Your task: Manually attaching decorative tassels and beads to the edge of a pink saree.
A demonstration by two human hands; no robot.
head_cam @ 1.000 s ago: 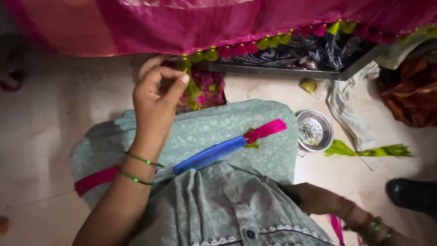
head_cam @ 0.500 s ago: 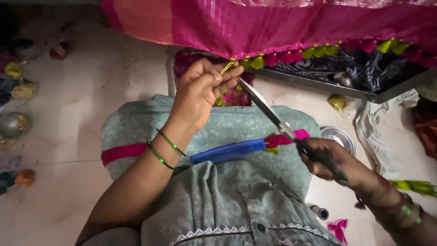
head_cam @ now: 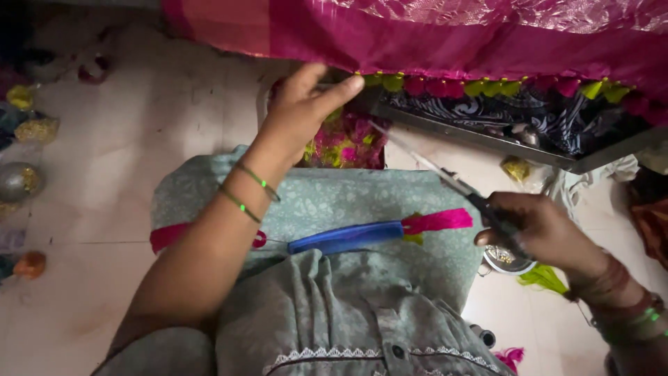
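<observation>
So the left hand (head_cam: pixel 306 104) is reaching up to the tasselled hem of the pink fabric (head_cam: pixel 452 42), fingers pinched together on a yellow-green tassel (head_cam: pixel 372 80) at the edge (hard to see exactly how much it's gripping). The right hand (head_cam: pixel 539 230) is closing around the handles of the scissors (head_cam: pixel 435 167), blades pointing up toward that same tassel but not touching it. A blue comb (head_cam: pixel 344 238) is lying across the lap with pink thread (head_cam: pixel 438 221) bunched at its end, and a small steel bowl (head_cam: pixel 504 259) is sitting on the floor just beside the right hand.
</observation>
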